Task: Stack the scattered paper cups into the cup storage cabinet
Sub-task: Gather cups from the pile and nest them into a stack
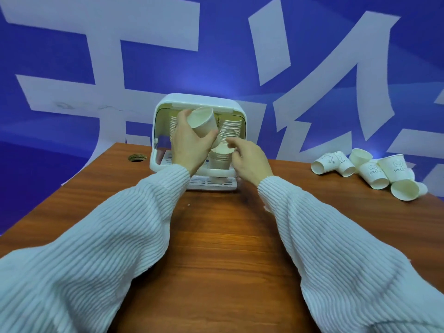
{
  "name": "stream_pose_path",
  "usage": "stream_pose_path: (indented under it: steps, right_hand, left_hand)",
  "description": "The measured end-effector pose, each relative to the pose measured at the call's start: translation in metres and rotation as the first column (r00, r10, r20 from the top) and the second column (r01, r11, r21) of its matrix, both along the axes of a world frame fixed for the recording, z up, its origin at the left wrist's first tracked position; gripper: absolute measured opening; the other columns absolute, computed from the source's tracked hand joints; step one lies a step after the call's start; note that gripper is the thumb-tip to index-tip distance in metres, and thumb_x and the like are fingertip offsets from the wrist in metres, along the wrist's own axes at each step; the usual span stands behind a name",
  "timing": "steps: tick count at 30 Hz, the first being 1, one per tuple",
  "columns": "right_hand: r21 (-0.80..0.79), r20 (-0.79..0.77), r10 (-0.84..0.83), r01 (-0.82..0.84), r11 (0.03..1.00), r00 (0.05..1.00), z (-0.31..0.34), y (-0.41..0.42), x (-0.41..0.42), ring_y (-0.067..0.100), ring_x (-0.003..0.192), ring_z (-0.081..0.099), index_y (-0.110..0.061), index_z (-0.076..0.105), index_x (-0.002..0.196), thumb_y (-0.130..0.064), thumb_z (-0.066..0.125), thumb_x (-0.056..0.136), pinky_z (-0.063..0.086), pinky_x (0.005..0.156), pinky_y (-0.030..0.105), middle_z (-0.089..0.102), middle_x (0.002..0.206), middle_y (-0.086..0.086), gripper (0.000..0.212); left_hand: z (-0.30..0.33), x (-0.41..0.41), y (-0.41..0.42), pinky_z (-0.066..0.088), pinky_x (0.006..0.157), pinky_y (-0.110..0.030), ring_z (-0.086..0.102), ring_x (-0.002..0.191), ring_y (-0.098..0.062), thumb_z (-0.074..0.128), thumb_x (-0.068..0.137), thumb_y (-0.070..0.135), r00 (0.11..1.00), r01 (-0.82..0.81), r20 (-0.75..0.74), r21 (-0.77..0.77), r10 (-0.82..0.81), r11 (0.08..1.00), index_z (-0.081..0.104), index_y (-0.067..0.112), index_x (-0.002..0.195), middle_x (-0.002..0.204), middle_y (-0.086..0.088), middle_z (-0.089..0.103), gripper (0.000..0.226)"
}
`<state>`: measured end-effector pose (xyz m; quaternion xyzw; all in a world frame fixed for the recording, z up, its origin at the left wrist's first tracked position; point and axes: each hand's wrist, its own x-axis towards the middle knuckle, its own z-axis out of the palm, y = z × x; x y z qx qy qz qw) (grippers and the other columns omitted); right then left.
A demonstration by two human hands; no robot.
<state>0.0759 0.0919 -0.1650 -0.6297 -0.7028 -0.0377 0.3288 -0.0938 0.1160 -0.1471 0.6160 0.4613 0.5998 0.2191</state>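
The white cup storage cabinet (236, 109) stands open at the table's far middle, with stacks of paper cups (231, 127) inside. My left hand (189, 143) grips a white paper cup (203, 123), tilted with its mouth up and left, in front of the cabinet opening. My right hand (249, 159) pinches the rim of a short stack of cups (219, 159) standing at the cabinet's front. A pile of several loose paper cups (374, 171) printed "HELLO" lies at the table's right edge.
The brown wooden table (223, 236) has a round cable hole (137, 157) at its far left. A blue wall with large white characters rises right behind the cabinet. A ribbed white drip tray (211, 183) juts out from the cabinet's base.
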Motion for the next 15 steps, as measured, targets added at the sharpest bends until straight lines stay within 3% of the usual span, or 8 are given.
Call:
stream_pose_path:
  steps: [3, 8, 11, 13, 15]
  right_hand:
    - [0.062, -0.063, -0.049, 0.053, 0.997, 0.997, -0.002, -0.004, 0.009, 0.018, 0.117, 0.061, -0.026, 0.055, 0.144, -0.017, 0.05, 0.098, 0.053, 0.094, 0.041, 0.071, 0.125, -0.006, 0.047]
    - [0.043, -0.083, -0.058, 0.062, 0.997, 0.995, -0.006, -0.008, 0.025, 0.017, 0.108, 0.061, -0.027, 0.055, 0.142, -0.019, 0.051, 0.098, 0.05, 0.082, 0.034, 0.071, 0.117, -0.007, 0.045]
    - [0.035, -0.098, -0.061, 0.065, 0.997, 0.993, -0.008, -0.011, 0.034, 0.014, 0.102, 0.06, -0.027, 0.055, 0.141, -0.018, 0.052, 0.098, 0.053, 0.083, 0.036, 0.07, 0.112, -0.009, 0.044]
    - [0.032, -0.101, -0.061, 0.065, 0.997, 0.993, -0.01, -0.013, 0.038, 0.013, 0.101, 0.059, -0.026, 0.055, 0.141, -0.018, 0.053, 0.099, 0.053, 0.083, 0.036, 0.069, 0.108, -0.01, 0.044]
    - [0.031, -0.108, -0.069, 0.072, 0.997, 0.992, -0.012, -0.014, 0.043, 0.012, 0.099, 0.057, -0.026, 0.054, 0.142, -0.018, 0.053, 0.099, 0.051, 0.084, 0.034, 0.068, 0.106, -0.01, 0.044]
  left_hand:
    - [0.007, 0.012, 0.011, 0.046, 0.106, -0.039, 0.053, 0.126, -0.021, 0.083, 0.079, 0.038, 0.998, 0.02, -0.066, 0.026, -0.018, 0.999, 0.042, 0.017, 0.146, 0.139, -0.003, 0.055, 0.081]
    - [-0.001, 0.032, 0.026, 0.041, 0.11, -0.039, 0.05, 0.132, -0.027, 0.08, 0.081, 0.031, 0.945, 0.079, -0.319, 0.021, -0.068, 0.997, 0.042, 0.015, 0.148, 0.144, -0.008, 0.051, 0.079]
    - [-0.01, 0.038, 0.032, 0.04, 0.112, -0.044, 0.048, 0.135, -0.033, 0.075, 0.082, 0.036, 0.841, 0.047, -0.533, -0.101, -0.094, 0.994, 0.041, 0.016, 0.151, 0.146, -0.014, 0.049, 0.08]
    - [-0.016, 0.04, 0.032, 0.036, 0.113, -0.049, 0.04, 0.139, -0.036, 0.064, 0.084, 0.054, 0.744, -0.042, -0.665, -0.149, -0.069, 0.988, 0.043, 0.015, 0.149, 0.148, -0.015, 0.045, 0.078]
    - [-0.023, 0.039, 0.031, 0.03, 0.113, -0.054, 0.03, 0.143, -0.036, 0.049, 0.08, 0.075, 0.637, -0.096, -0.767, -0.173, -0.073, 0.98, 0.042, 0.014, 0.148, 0.154, -0.014, 0.04, 0.092]
